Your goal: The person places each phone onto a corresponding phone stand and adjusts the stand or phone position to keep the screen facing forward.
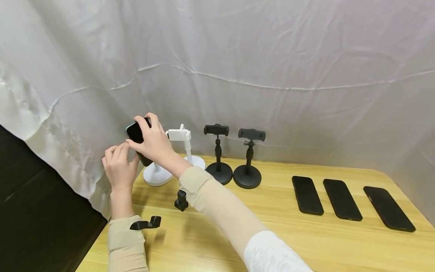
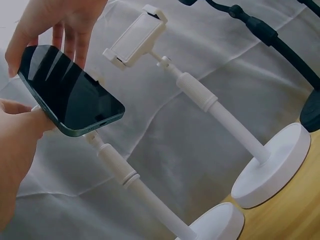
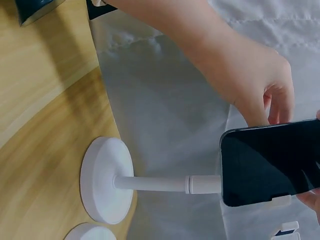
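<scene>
A dark-screened smartphone [image 1: 134, 132] is at the head of the leftmost white phone stand [image 2: 155, 200], tilted and overlapping its holder. My right hand [image 1: 154, 139] grips the phone, thumb on one long edge and fingers over the far end. On the other side, my left hand [image 1: 119, 166] is at the phone's long edge, its fingers pinching a white piece of the holder [image 2: 36, 108] there. Most of the holder is hidden behind the phone; one white clip [image 3: 281, 200] shows at the opposite edge. The stand's round white base [image 3: 107, 180] rests on the table.
Beside it stands a second white phone stand [image 1: 179, 135]. Two black phone stands [image 1: 218, 151] [image 1: 249, 155] follow to the right. Three dark phones [image 1: 307, 195] lie flat on the right of the wooden table [image 1: 272, 234]. A pale curtain [image 1: 289, 56] hangs behind.
</scene>
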The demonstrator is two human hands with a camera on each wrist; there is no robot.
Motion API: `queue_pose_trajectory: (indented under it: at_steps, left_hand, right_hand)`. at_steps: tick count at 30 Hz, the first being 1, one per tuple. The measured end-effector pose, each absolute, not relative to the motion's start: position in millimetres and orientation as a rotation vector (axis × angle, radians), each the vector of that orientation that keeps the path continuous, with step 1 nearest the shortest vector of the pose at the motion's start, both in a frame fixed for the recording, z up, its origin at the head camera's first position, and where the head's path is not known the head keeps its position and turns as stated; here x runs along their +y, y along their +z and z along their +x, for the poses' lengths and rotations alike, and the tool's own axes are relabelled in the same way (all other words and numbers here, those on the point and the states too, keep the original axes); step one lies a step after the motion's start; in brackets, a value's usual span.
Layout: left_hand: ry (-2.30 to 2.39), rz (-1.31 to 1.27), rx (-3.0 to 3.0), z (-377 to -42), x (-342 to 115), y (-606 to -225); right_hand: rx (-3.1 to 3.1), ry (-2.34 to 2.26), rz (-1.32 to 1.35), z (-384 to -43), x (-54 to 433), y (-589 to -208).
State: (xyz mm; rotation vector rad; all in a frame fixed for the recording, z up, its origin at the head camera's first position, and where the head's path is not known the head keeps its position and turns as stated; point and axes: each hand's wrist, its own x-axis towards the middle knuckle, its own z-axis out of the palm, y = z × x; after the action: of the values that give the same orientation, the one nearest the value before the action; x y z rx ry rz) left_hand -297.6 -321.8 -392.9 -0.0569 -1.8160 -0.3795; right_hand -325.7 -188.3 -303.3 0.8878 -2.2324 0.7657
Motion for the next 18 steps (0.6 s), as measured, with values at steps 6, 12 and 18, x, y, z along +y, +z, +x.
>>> queue_pose_trajectory:
  at_steps: [6,12,18]
  left_hand:
    - [-0.401,-0.069,-1.853,-298,-323,-395]
    - [-0.433,-0.072,-1.922,-297,-322,-393]
    - [-0.472,-0.069,-1.995,-297,-322,-393]
  right_hand:
    - [-2.231,0.824,0.926,-328,-185,-303]
    - [-2.225,0.876,0.935,-332,-181,-302]
    - [-2.228,0.906,0.953,-334,-178,-302]
